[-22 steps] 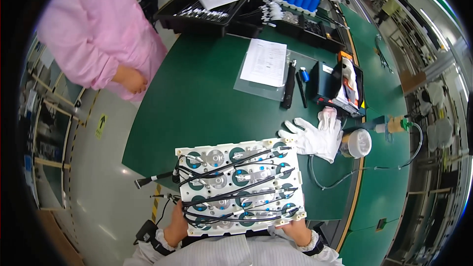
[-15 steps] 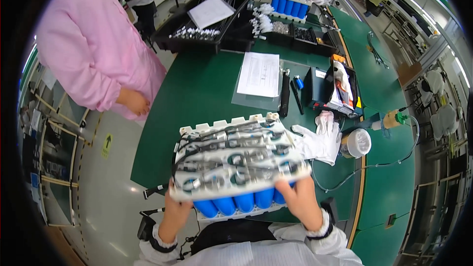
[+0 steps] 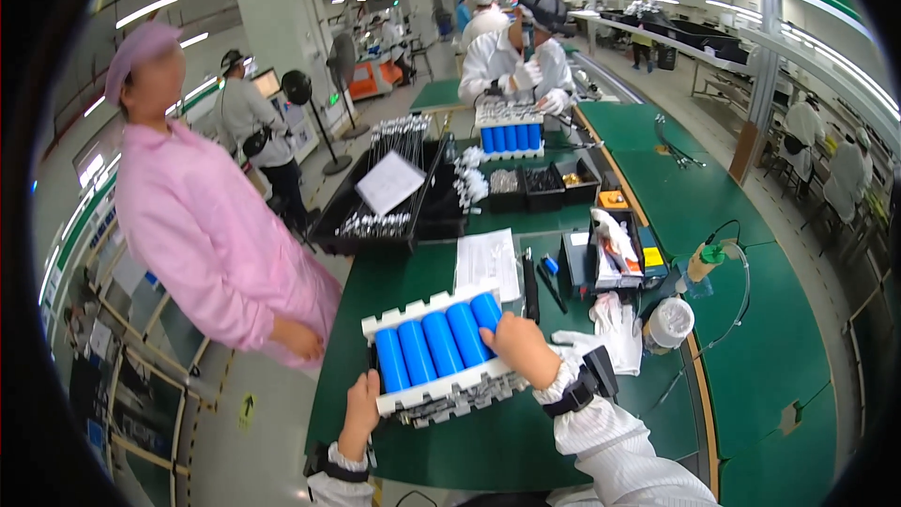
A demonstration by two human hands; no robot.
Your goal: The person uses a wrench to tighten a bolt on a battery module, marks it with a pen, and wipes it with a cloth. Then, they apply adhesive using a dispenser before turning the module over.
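Both hands are wrapped around this white-framed pack of blue cylindrical battery cells (image 3: 439, 345), tipped on edge above the green-topped workbench (image 3: 751, 357). Left hand (image 3: 360, 410) grips the lower corner, right hand (image 3: 522, 347) the far end. Looks heavy, so a slip could smash the wired underside or the white gloves (image 3: 615, 324) nearby.

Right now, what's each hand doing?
Left hand: closed on the lower left edge of the battery pack.
Right hand: closed on its right end.
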